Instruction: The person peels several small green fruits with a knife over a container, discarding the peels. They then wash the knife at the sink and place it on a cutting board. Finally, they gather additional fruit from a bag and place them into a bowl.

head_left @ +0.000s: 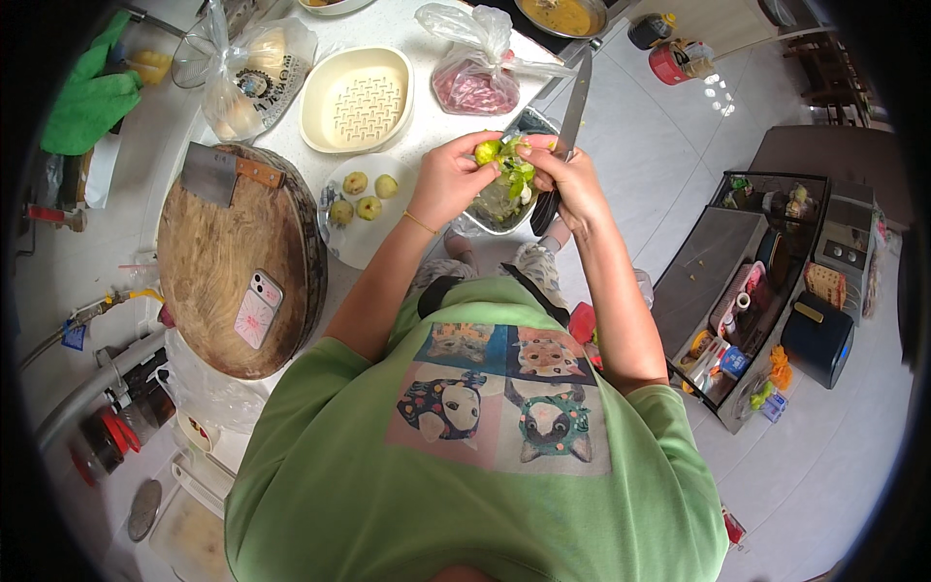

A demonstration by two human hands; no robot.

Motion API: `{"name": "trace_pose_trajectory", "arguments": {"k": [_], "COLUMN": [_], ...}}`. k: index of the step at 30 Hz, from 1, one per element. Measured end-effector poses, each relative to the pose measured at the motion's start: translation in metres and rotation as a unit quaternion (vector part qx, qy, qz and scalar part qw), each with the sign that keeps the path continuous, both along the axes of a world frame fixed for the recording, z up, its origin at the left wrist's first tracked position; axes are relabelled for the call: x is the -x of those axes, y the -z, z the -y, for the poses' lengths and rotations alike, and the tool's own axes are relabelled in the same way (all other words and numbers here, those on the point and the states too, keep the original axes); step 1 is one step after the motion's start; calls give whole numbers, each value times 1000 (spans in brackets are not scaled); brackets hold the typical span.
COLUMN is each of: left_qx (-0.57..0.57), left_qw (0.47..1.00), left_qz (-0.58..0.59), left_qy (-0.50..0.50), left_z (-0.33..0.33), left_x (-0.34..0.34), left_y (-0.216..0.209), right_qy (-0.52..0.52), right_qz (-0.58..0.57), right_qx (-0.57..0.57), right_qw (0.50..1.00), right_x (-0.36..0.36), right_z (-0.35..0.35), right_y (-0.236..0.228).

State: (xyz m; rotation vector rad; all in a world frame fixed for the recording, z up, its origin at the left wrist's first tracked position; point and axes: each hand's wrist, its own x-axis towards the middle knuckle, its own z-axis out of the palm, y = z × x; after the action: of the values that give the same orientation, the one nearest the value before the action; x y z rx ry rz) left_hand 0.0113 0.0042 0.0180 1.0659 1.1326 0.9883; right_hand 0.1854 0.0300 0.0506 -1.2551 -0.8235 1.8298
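Note:
Both my hands meet above a small bin (505, 231) that has clear plastic in it. My left hand (448, 179) pinches a yellow-green round vegetable (488, 151) with loose leafy peel; its exact kind is unclear. My right hand (572, 186) is closed around a long knife (576, 105), blade pointing away from me and black handle below the palm. The right fingers also touch the green vegetable's leafy side. Left of my hands, a white plate (355, 242) bears several small yellow-green round pieces (369, 208) with brownish patches.
A round wooden chopping block (208, 281) carries a cleaver (210, 175) and a phone (259, 308). Behind the plate are a cream basket (357, 101) and bagged meat (475, 89). A pan (562, 16) stands far right. A dark rack (722, 291) occupies the right floor.

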Motion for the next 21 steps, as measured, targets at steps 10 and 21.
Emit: {"name": "trace_pose_trajectory", "arguments": {"k": [10,21], "left_qx": [14,-14], "left_qw": [996,1000], "left_qz": [85,28], "left_qy": [0,3], "left_z": [1,3], "left_x": [4,3], "left_y": [2,-6], "right_qy": [-58,-96], "right_qz": [198,241], "right_qx": [-161,-202], "right_qw": [965,944], "right_x": [0,6], "right_z": [-3,-2], "right_y": [7,11]}}
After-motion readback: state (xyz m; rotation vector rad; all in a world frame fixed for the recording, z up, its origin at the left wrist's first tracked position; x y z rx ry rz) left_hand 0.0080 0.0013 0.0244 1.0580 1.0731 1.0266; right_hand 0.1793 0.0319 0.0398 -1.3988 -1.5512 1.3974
